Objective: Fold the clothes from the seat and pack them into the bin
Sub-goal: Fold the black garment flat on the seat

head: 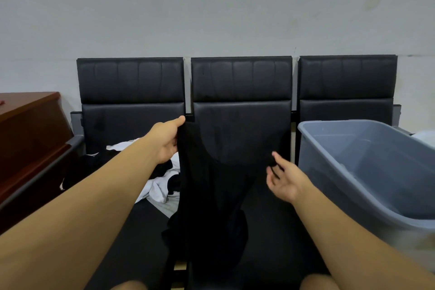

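- The place looks like a waiting area or plain back room of an office or institution, not a home.
- A row of three joined black padded seats [237, 92] stands against the wall, linked on a metal frame [187, 82] as in a lobby or waiting hall.
- The wall [211, 7] behind is bare, painted pale grey, with faint scuffs and stains.
- At the left edge stands a piece of reddish-brown wooden furniture [28, 125], perhaps a desk or cabinet; which one cannot be told.
- A grey plastic bin [353, 148] sits on the right-hand seat, and loose black and white clothes [155, 186] lie heaped on the left one.
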Demonstrator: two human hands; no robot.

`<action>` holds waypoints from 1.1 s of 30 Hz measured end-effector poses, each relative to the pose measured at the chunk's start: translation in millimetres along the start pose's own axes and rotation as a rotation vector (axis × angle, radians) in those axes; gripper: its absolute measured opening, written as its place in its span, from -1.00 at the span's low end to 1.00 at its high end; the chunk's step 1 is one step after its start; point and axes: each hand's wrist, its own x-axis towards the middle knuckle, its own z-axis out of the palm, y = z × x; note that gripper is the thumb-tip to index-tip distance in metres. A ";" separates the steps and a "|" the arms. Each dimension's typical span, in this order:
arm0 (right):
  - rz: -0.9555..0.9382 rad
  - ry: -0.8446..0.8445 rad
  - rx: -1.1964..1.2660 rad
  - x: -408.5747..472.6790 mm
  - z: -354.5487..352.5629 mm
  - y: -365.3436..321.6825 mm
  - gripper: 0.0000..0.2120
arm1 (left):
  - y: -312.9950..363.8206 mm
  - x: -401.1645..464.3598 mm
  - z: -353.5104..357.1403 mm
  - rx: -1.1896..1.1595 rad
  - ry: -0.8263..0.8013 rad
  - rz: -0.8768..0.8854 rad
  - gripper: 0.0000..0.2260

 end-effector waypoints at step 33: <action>-2.102 0.039 -1.112 -171.9 161.7 -130.2 -0.21 | 125.0 -131.1 102.1 0.564 0.435 1.473 -0.20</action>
